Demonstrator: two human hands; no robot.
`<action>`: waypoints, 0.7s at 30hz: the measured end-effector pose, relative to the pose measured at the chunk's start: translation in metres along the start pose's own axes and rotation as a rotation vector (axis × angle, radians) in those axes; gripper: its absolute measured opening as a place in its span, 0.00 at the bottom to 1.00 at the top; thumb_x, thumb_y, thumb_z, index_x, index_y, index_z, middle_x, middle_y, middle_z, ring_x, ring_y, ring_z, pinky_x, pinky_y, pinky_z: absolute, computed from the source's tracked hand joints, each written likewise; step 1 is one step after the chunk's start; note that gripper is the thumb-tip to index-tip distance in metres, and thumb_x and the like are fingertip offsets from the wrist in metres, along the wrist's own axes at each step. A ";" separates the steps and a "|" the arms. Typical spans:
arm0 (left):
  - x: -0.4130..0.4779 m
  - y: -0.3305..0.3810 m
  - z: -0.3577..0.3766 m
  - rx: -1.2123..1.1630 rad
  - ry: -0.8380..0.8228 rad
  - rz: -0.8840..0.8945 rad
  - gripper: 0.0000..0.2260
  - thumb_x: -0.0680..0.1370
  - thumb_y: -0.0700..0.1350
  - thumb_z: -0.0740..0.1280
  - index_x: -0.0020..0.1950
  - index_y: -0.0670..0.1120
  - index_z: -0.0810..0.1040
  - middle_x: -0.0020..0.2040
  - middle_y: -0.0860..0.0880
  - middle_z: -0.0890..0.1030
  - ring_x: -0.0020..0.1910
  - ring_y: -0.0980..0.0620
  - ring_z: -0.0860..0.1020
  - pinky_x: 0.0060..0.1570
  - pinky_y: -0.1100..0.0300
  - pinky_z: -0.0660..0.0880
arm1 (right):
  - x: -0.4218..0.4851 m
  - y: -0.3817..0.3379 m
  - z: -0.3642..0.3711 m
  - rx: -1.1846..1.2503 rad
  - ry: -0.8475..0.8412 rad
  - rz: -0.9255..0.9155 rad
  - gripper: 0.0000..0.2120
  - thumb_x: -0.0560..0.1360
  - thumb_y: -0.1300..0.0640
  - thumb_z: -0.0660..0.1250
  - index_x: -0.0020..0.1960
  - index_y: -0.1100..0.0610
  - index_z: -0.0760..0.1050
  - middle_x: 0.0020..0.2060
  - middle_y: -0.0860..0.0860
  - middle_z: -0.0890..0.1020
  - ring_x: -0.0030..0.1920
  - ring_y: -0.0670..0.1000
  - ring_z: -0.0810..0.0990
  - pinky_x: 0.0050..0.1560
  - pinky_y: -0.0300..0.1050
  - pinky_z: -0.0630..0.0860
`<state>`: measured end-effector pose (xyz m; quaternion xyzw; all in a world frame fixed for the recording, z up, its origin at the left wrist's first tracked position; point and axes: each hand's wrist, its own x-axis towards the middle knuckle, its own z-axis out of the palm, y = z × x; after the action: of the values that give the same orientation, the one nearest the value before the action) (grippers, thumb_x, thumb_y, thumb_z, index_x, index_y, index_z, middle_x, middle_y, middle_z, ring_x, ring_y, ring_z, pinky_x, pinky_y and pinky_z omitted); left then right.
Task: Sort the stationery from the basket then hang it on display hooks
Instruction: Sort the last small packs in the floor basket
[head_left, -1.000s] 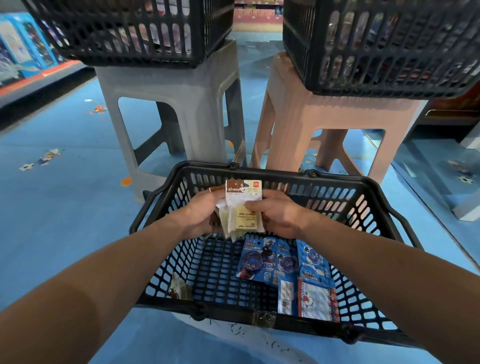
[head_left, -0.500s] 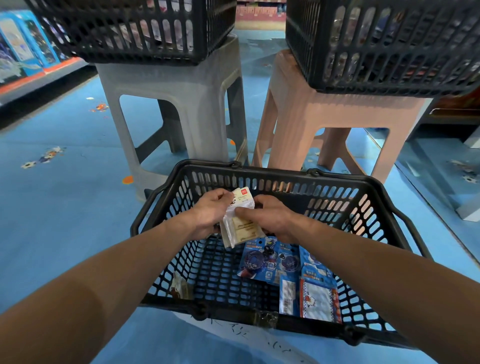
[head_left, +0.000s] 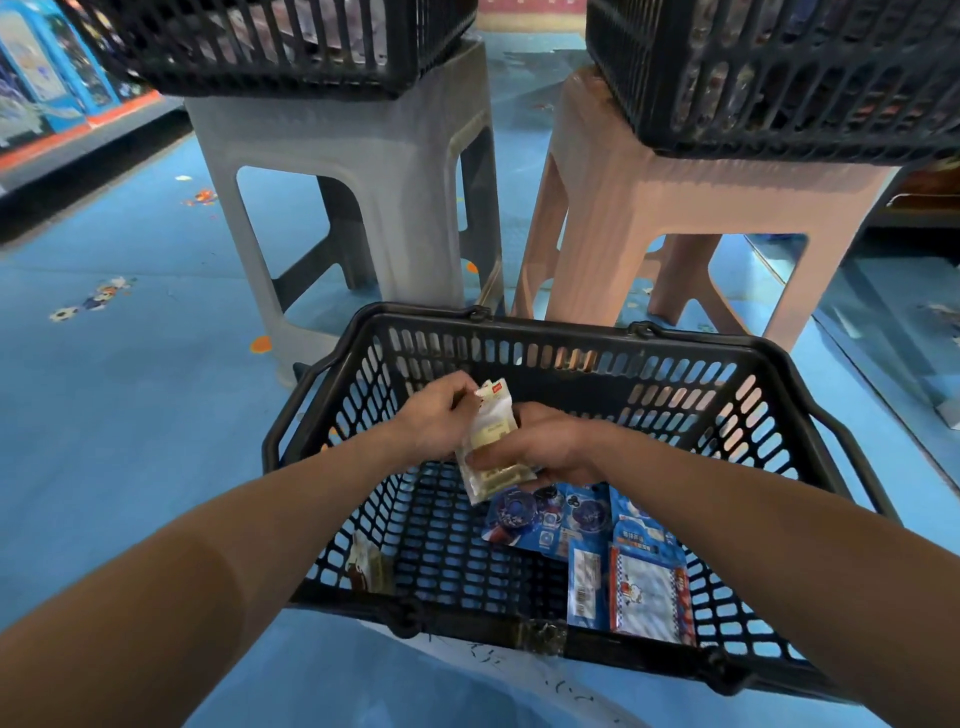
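My left hand (head_left: 436, 418) pinches the top edge of the cream packets (head_left: 492, 435). My right hand (head_left: 543, 449) is curled round their lower part, so both hands grasp the same small bundle. 1 second ago the bundle stood upright with its header card facing me. Now it is tilted and lower, over the far middle of the basket (head_left: 571, 335). I judge that I am still sorting packets of 1 type together, and no hook is in view yet.

Under the bundle, on the near right, lie blue packets (head_left: 545, 519) and a white notepad packet (head_left: 649, 592). A small brown packet (head_left: 371, 569) leans in the near left corner. Farther away, the left far basket (head_left: 260, 52) sits on a grey stool (head_left: 363, 171) and the right far basket (head_left: 779, 78) on a pink stool (head_left: 649, 202). I cannot tell what they contain.
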<state>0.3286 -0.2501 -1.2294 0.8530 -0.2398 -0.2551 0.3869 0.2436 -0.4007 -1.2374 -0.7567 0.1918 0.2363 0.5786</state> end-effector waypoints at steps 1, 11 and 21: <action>0.003 -0.006 -0.002 0.181 -0.025 0.043 0.10 0.86 0.48 0.57 0.64 0.48 0.73 0.53 0.45 0.80 0.47 0.47 0.77 0.43 0.56 0.73 | 0.003 0.003 0.000 -0.041 0.026 0.022 0.20 0.71 0.57 0.79 0.61 0.55 0.78 0.55 0.54 0.85 0.56 0.55 0.84 0.48 0.48 0.80; -0.017 -0.049 0.004 1.541 -0.869 -0.083 0.21 0.81 0.43 0.68 0.74 0.50 0.71 0.76 0.45 0.69 0.75 0.37 0.64 0.73 0.38 0.65 | 0.017 0.026 -0.009 -0.326 0.072 0.152 0.30 0.66 0.55 0.83 0.63 0.54 0.73 0.56 0.53 0.82 0.55 0.57 0.83 0.57 0.58 0.82; -0.020 -0.027 -0.005 1.553 -0.968 -0.086 0.17 0.83 0.45 0.66 0.73 0.47 0.74 0.72 0.49 0.75 0.68 0.45 0.74 0.67 0.51 0.72 | 0.024 0.028 -0.011 -0.308 0.084 0.103 0.40 0.50 0.44 0.85 0.59 0.50 0.76 0.54 0.51 0.84 0.52 0.54 0.85 0.55 0.58 0.83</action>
<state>0.3224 -0.2197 -1.2432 0.6816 -0.4481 -0.3662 -0.4478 0.2488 -0.4188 -1.2710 -0.8349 0.2158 0.2604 0.4343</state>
